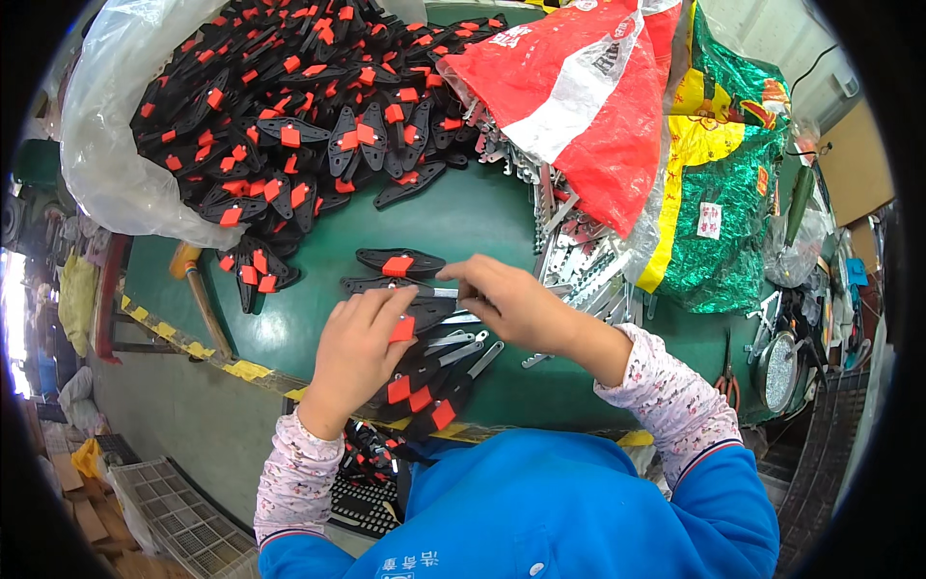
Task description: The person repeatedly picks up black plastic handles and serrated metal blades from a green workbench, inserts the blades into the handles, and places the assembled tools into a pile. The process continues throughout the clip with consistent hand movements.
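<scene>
Working close to near edge of green worktop, along yellow-black striped tape. Most room on bare green at left, between hammer and left hand; some more at right, short of red-handled scissors. Crowded at far side by black-part heap, far right by metal-strip heap. Curling left hand over black part with red tab, fingers close together; grip hidden, cannot tell. Holding right hand with thumb and forefinger near metal strip; cannot tell if pinching. Counted: two hands, one hammer, one scissors, one red-and-white bag, one green-and-yellow bag, three red tabs nearer the body. Heaps too dense to count.
</scene>
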Available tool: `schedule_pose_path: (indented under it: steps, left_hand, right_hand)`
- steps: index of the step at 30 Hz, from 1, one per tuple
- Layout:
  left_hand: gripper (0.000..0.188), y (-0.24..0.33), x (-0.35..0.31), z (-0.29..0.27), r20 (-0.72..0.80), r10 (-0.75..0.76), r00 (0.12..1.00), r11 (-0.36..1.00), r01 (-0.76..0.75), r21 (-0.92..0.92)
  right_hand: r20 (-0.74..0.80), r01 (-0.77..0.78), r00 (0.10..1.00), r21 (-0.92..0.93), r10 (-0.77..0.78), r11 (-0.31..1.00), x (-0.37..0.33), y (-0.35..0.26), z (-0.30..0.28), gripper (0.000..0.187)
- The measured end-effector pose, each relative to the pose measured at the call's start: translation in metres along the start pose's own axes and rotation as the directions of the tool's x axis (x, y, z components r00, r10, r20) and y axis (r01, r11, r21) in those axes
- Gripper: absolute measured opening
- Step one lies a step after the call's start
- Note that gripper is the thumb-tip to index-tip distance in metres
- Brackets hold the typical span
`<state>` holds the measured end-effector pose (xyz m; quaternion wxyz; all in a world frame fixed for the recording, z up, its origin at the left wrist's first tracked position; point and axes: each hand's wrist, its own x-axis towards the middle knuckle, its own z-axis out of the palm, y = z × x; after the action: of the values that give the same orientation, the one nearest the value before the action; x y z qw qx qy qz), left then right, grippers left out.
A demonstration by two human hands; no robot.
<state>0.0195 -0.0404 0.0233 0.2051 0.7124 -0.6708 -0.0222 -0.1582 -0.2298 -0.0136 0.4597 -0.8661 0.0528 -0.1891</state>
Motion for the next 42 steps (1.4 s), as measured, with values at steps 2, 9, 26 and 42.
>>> schedule_pose_path:
  steps: [2, 9, 26, 42]
  left_hand:
    - [0.065, 0.003, -0.002, 0.001, 0.022, 0.030, 0.999, 0.996, -0.032, 0.082]
    - [0.065, -0.009, -0.015, -0.004, -0.024, -0.033, 0.999, 0.998, 0.032, -0.046]
    - [0.061, -0.012, -0.015, 0.006, 0.003, -0.032, 0.999, 0.997, 0.032, -0.074]
    - [0.062, -0.010, -0.025, -0.001, 0.054, 0.010, 0.998, 0.986, -0.001, -0.166]
  right_hand:
    - [0.088, 0.013, 0.996, -0.128, -0.001, 0.992, -0.002, -0.003, 0.003, 0.053]
    - [0.137, -0.056, 0.977, -0.582, 0.165, 0.811, -0.024, 0.011, -0.029, 0.031]
    - [0.281, -0.376, 0.901, 0.130, 0.330, 0.917, -0.046, -0.006, 0.010, 0.023]
    - [0.214, -0.105, 0.954, -0.418, 0.210, 0.902, -0.031, -0.018, -0.013, 0.026]
